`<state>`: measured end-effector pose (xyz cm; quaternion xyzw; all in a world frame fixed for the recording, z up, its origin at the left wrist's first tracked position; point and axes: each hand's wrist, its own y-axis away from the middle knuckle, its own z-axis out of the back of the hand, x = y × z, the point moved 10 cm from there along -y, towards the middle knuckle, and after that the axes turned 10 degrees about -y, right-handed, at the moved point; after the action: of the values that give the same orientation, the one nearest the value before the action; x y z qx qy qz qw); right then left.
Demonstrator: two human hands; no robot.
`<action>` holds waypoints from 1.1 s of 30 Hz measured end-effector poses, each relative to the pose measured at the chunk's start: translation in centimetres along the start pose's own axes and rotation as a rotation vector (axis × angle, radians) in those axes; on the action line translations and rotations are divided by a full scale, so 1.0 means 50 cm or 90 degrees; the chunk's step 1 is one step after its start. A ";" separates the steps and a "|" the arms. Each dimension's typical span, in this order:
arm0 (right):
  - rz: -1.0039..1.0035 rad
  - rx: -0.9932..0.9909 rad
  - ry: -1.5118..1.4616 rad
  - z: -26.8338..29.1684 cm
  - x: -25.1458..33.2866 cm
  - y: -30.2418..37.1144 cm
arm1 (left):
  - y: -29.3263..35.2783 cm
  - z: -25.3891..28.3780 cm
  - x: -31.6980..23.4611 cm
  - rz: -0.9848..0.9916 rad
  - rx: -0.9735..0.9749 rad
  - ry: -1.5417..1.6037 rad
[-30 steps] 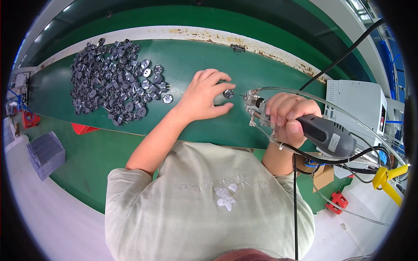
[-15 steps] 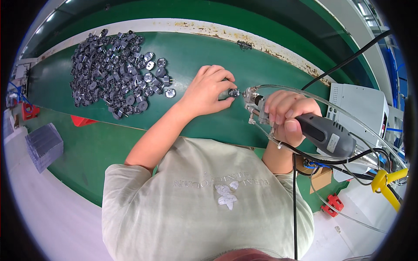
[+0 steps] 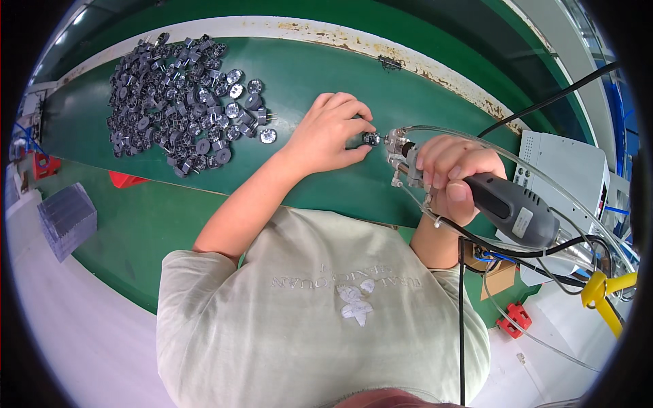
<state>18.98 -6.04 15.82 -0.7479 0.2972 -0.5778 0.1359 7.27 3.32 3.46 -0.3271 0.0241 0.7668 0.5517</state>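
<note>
My left hand grips a small, round black electronic part between thumb and fingers, just above the green bench. Wrapped around a dark grey corded hand tool, my right hand keeps it tilted with its metal head toward the part. A clear tube runs along the tool. The tip lies at or right beside the part; whether they touch I cannot tell. To the left is a large pile of similar black parts, some with thin metal pins. One loose part lies at its right edge.
The green bench ends at a rusty white rim along its back. At right stand a light grey box-shaped unit, black cables and a yellow tie. Red plastic pieces and a grey stack sit lower down.
The view has shifted slightly. Both hands keep their grip, and the part and tool head remain close together. The pile looks unchanged.
</note>
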 end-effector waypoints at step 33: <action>-0.021 0.027 -0.042 -0.024 -0.001 0.004 | 0.006 -0.001 0.005 -0.003 -0.002 0.030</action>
<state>17.81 -5.99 16.03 -0.7684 0.2682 -0.5609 0.1518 6.97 3.41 3.19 -0.3461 0.0352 0.7574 0.5525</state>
